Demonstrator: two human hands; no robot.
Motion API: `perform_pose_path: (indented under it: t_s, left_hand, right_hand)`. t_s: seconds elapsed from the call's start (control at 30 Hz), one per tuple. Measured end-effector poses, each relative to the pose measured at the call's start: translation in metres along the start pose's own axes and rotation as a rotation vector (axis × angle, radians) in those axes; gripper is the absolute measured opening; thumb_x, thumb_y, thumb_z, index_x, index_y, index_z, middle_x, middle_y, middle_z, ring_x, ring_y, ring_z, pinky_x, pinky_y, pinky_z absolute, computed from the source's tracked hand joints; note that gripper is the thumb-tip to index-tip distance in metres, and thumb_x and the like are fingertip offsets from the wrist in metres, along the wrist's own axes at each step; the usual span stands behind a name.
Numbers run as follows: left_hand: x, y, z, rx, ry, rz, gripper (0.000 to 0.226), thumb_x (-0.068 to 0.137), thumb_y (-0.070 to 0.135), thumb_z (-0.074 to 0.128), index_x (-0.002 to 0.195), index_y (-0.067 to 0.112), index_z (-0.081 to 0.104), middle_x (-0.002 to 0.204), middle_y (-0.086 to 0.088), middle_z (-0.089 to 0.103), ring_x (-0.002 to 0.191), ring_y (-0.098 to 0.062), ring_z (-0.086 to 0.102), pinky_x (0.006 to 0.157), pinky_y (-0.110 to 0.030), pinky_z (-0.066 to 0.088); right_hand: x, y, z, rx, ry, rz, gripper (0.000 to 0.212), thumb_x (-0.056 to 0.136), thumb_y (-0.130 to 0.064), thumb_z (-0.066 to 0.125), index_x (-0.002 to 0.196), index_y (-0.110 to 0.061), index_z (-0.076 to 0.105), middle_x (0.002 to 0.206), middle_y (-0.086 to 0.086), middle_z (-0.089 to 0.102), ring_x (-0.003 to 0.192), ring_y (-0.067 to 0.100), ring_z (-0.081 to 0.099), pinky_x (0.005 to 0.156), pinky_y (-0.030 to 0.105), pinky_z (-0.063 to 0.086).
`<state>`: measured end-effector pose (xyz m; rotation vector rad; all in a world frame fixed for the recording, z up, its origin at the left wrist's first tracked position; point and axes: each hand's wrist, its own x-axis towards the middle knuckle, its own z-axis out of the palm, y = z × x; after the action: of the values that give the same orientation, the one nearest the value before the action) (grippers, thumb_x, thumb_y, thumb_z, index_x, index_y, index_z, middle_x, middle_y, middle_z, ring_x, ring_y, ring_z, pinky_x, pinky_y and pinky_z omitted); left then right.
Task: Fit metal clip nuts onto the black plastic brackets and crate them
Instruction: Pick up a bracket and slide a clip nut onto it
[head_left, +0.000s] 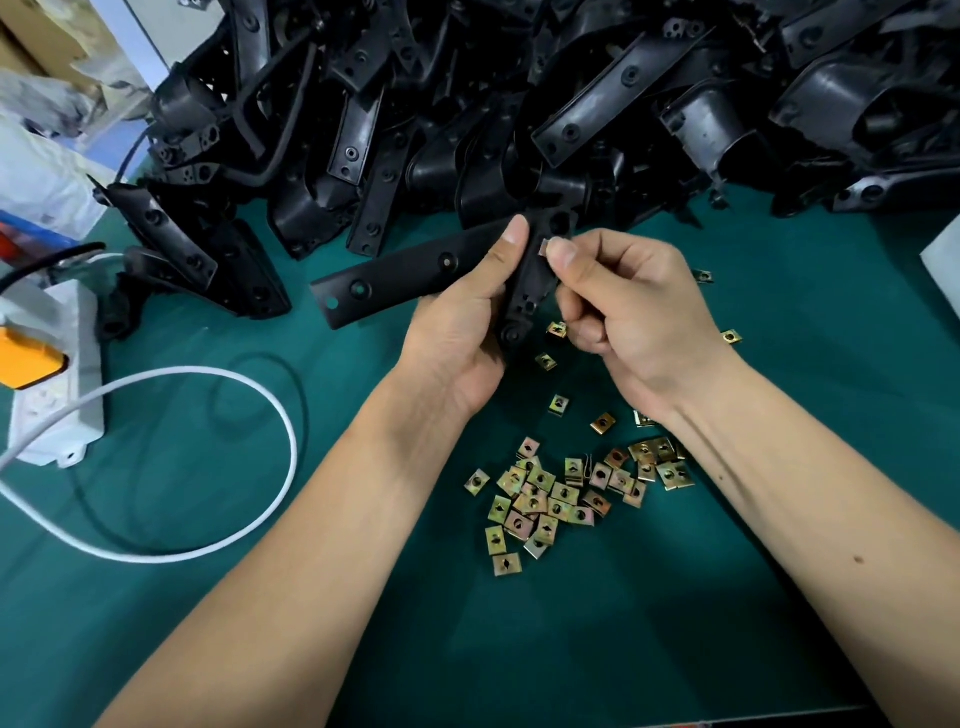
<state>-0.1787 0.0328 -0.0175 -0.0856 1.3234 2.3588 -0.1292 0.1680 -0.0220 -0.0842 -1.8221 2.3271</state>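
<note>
Fingers of the right hand pinch a metal clip nut against the edge of a black plastic bracket, which the left hand grips above the green counter. If the nut goes on skewed or off its hole, it may jam or spring free; the small pinch could slip. Loose clip nuts lie scattered below the wrists, so a dropped one would be lost among them. No crate is in view.
</note>
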Motion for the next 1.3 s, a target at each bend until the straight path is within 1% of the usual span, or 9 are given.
perform_pose_path:
  t_s: [0.17,0.23,0.33,0.6,0.73,0.87,1.03,1.17,1.3]
  left_hand:
    - [0.005,0.01,-0.008,0.001,0.056,0.048,0.051,0.087,0.036,0.075,0.12,-0.002,0.07,0.098,-0.008,0.076,0.082,-0.017,0.073,0.07,-0.028,0.059]
    - [0.012,0.024,-0.017,-0.103,0.129,0.065,0.031,0.095,0.042,0.069,0.094,0.011,0.072,0.075,0.003,0.07,0.061,-0.009,0.064,0.056,-0.022,0.054]
    - [0.02,0.037,-0.032,-0.243,0.233,0.059,0.032,0.099,0.046,0.064,0.087,0.017,0.066,0.071,0.005,0.061,0.059,-0.007,0.054,0.05,-0.019,0.048]
    - [0.021,0.043,-0.044,-0.341,0.174,0.083,0.038,0.097,0.012,0.07,0.06,0.008,0.078,0.075,-0.004,0.074,0.066,-0.014,0.071,0.079,-0.027,0.059]
    - [0.018,0.038,-0.039,-0.2,0.089,0.09,0.044,0.096,-0.005,0.061,0.057,0.006,0.077,0.068,-0.006,0.074,0.062,-0.013,0.074,0.06,-0.023,0.059]
    - [0.014,0.032,-0.036,-0.127,0.054,0.088,0.041,0.095,-0.004,0.064,0.058,0.009,0.078,0.068,-0.003,0.075,0.064,-0.009,0.074,0.062,-0.018,0.057]
    - [0.015,0.023,-0.029,-0.151,0.03,0.047,0.041,0.096,-0.004,0.062,0.061,0.008,0.078,0.07,-0.004,0.075,0.065,-0.009,0.074,0.066,-0.019,0.059]
    - [0.012,0.019,-0.024,-0.177,0.005,0.025,0.025,0.091,-0.001,0.066,0.071,0.005,0.08,0.078,-0.005,0.077,0.072,-0.009,0.075,0.075,-0.02,0.061]
    - [0.007,0.013,-0.021,-0.208,-0.071,-0.019,0.039,0.099,0.001,0.059,0.067,0.005,0.081,0.076,-0.007,0.078,0.068,-0.013,0.076,0.061,-0.023,0.06]
  right_hand:
    - [0.003,0.005,0.008,-0.177,-0.001,-0.113,0.013,0.099,-0.019,0.069,0.088,-0.013,0.072,0.062,0.002,0.063,0.045,0.01,0.047,0.041,0.019,0.034]
    - [0.004,0.007,0.006,-0.455,-0.01,-0.249,0.006,0.097,-0.021,0.071,0.096,-0.018,0.077,0.069,-0.004,0.069,0.054,0.005,0.058,0.05,0.021,0.045]
    - [0.005,0.014,0.002,-0.999,-0.051,-0.398,0.014,0.094,-0.028,0.073,0.106,-0.023,0.079,0.089,-0.011,0.07,0.085,0.007,0.064,0.075,0.033,0.053]
    - [0.008,0.019,0.03,-1.399,-0.321,-0.378,0.044,0.096,-0.045,0.067,0.138,-0.032,0.065,0.116,-0.002,0.053,0.114,0.022,0.04,0.092,0.044,0.048]
    - [0.009,0.019,0.033,-1.319,-0.368,-0.427,0.02,0.095,-0.027,0.072,0.113,-0.021,0.078,0.1,-0.003,0.057,0.104,0.019,0.044,0.09,0.036,0.042]
    - [0.003,0.017,0.03,-1.278,-0.399,-0.42,0.007,0.094,-0.017,0.072,0.099,-0.014,0.07,0.096,-0.004,0.06,0.098,0.015,0.05,0.087,0.031,0.042]
    - [-0.003,0.009,0.015,-0.942,-0.19,-0.329,0.021,0.092,-0.007,0.072,0.111,-0.016,0.077,0.089,-0.007,0.068,0.08,0.006,0.059,0.074,0.011,0.042]
    - [0.001,0.005,0.007,-0.767,-0.102,-0.246,0.019,0.094,-0.006,0.07,0.099,-0.021,0.081,0.092,-0.011,0.076,0.089,0.003,0.07,0.083,0.019,0.052]
    - [0.003,0.005,0.004,-0.531,0.058,-0.232,0.021,0.091,-0.004,0.072,0.094,-0.023,0.079,0.083,-0.014,0.075,0.075,-0.003,0.066,0.074,0.015,0.049]
